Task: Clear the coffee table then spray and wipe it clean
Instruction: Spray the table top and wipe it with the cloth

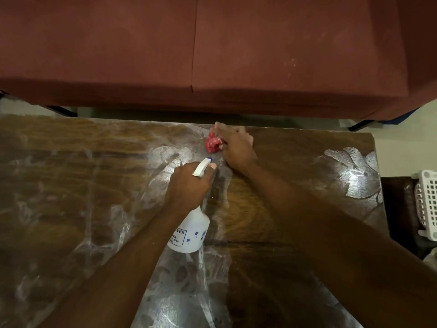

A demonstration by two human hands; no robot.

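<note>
Over the middle of the wooden coffee table (71, 185), wet with pale streaks, the white spray bottle (192, 233) was tilted, its blue-tipped nozzle aimed toward the table's far edge. The left hand (189, 185) held it, fingers wrapped round the neck. Off the table's right end stood a white plastic basket (428, 204). Near the table's far edge, the right hand (237, 147) clutched a crumpled red cloth (211, 144) against the tabletop. Beyond that edge ran a reddish-brown sofa (212, 55) with 2 seat cushions.
</note>
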